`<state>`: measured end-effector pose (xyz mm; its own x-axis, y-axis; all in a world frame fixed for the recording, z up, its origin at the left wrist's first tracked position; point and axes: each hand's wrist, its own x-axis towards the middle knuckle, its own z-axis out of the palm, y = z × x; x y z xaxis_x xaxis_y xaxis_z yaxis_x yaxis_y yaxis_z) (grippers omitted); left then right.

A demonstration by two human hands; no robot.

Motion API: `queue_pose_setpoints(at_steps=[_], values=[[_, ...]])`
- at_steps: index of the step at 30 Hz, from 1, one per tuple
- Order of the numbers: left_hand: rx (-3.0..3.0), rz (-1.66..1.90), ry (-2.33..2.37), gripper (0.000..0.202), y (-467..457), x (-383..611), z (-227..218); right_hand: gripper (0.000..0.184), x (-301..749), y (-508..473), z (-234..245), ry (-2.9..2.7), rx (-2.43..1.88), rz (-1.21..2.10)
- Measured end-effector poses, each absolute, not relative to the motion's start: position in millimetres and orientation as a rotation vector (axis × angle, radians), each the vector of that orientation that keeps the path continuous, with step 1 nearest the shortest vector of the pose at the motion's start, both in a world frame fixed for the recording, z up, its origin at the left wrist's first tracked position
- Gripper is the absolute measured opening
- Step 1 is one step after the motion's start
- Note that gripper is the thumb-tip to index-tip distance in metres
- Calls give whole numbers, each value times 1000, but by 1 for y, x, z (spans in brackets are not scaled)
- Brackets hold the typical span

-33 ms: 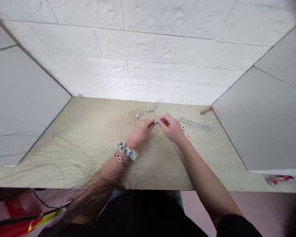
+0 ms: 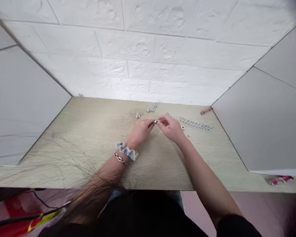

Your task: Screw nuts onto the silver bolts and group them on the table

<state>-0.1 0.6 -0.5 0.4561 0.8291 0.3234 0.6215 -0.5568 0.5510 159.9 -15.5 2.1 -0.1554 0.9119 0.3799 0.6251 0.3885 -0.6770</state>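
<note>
Both my hands meet over the back middle of the wooden table [image 2: 84,144]. My left hand [image 2: 140,131] and my right hand [image 2: 171,126] are each closed in a pinch on a small metal bolt [image 2: 155,122] held between their fingertips. On my left wrist sit a blue-grey scrunchie [image 2: 127,151] and a chain bracelet [image 2: 120,159]. To the right of my right hand, a row of several bolts [image 2: 196,124] lies on the table. A small loose nut [image 2: 183,127] lies beside my right hand.
Several small bolt-and-nut pieces [image 2: 150,109] stand near the back wall, with one more [image 2: 137,115] to their left. A red pen [image 2: 206,111] lies at the back right corner. Grey panels wall both sides. Red items [image 2: 278,179] lie beyond the right panel.
My right hand's fingers have shifted slightly around the small bolt. Everything else is unchanged.
</note>
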Motion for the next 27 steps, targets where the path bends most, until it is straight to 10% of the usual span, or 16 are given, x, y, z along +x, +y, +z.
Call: queue_pose_setpoints(at_steps=[6, 11, 18, 27], values=[[2379, 836, 1222, 24, 1, 1, -3, 17, 158, -15, 3, -1993, -1345, 493], [2425, 810, 1249, 23, 0, 2, -5, 57, 159, -19, 7, -2007, -1724, 410], [2399, 797, 1286, 22, 3, -1, -4, 14, 159, -18, 5, -1981, -1474, 426], [2442, 793, 1282, 23, 2, 0, -6, 45, 158, -14, 2, -1895, -1572, 402]])
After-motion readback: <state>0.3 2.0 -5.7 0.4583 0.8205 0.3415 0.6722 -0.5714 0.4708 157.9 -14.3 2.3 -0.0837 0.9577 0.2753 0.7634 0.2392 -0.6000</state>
